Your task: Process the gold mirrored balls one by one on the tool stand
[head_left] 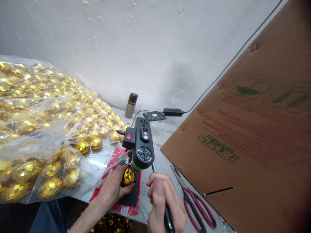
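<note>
A small black bench drill (144, 142) with a red switch and a green band stands on the table. My left hand (114, 184) grips a gold faceted ball (128, 176) between thumb and fingers, beneath the machine's head and over its dark base (131, 198). The tool tip is hidden, so I cannot tell whether it touches the ball. My right hand (164, 202) is closed around the black grip of a lever handle (168, 218), whose metal rod runs up toward the machine. A red plastic sheet (132, 209) lies under the base.
Clear bags of gold balls (48, 106) fill the left side, with loose balls (96, 143) beside them. Red-handled scissors (191, 200) lie at right, by a large cardboard box (243, 129). Behind are a small bottle (131, 105), a phone (155, 116) and a power adapter (173, 112).
</note>
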Available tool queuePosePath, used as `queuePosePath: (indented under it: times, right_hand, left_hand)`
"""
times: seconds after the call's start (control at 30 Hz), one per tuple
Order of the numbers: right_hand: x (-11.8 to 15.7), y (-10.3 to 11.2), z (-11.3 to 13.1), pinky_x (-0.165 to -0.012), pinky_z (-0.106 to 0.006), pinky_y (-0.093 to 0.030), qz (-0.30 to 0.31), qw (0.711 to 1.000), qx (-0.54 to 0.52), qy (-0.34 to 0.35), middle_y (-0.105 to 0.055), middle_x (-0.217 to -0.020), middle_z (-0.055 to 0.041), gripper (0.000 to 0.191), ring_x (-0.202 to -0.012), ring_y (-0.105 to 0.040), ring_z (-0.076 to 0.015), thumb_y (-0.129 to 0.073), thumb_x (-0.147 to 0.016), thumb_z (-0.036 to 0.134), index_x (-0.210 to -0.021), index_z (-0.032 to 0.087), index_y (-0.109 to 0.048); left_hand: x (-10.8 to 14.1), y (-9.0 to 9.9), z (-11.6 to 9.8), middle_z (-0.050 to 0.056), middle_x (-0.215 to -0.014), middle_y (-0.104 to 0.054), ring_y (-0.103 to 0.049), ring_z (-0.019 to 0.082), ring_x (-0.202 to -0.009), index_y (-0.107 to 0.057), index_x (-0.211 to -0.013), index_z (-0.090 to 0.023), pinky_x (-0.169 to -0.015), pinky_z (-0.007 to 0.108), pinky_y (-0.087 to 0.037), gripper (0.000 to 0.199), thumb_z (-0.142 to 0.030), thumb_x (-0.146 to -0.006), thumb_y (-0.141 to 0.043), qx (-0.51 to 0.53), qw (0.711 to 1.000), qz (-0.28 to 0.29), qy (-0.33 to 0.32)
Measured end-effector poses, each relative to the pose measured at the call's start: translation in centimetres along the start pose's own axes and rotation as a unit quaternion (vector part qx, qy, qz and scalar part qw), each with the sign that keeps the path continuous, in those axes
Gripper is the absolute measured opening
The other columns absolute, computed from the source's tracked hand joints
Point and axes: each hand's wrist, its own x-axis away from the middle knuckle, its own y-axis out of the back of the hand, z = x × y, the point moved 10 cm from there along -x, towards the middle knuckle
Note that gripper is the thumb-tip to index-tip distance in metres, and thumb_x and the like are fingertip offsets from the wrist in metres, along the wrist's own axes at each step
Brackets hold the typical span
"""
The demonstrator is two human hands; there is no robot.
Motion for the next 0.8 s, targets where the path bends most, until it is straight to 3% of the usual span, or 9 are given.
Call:
queuePosePath:
  times: [0.17, 0.4, 0.8]
  right_hand:
    - [-0.1, 0.0, 0.4, -0.054, -0.029, -0.035, 0.003, 1.0, 0.002, 0.02, -0.06, -0.074, 0.0016, 0.036, -0.06, -0.056, -0.0108, -0.05, -0.112, 0.011, -0.079, 0.022, -0.059]
    - [0.9, 0.1, -0.3, -0.06, -0.028, -0.041, -0.002, 1.0, 0.006, 0.019, -0.06, -0.075, 0.0014, 0.035, -0.061, -0.056, -0.0113, -0.051, -0.11, 0.008, -0.078, 0.022, -0.058]
    - [3.6, 0.3, -2.3, -0.07, -0.028, -0.043, -0.033, 0.998, 0.05, 0.016, -0.064, -0.079, 0.0037, 0.038, -0.069, -0.061, -0.0117, -0.048, -0.115, 0.024, -0.078, 0.023, -0.056]
  left_hand:
    - [-0.4, -0.9, 0.2, 0.011, -0.113, -0.079, -0.07, 0.038, -0.112, -0.072, -0.125, -0.022, -0.101, 0.052, -0.053, 0.044, -0.036, -0.084, -0.079, -0.004, 1.0, -0.004, -0.008]
    - [-0.1, -1.2, 0.5, 0.008, -0.114, -0.075, -0.065, 0.035, -0.111, -0.071, -0.12, -0.024, -0.105, 0.05, -0.049, 0.04, -0.031, -0.082, -0.079, 0.003, 0.999, 0.032, -0.01]
    - [-0.2, -2.0, 1.4, 0.008, -0.114, -0.072, -0.063, 0.036, -0.112, -0.069, -0.122, -0.024, -0.104, 0.051, -0.049, 0.048, -0.029, -0.076, -0.082, 0.008, 1.0, 0.014, 0.007]
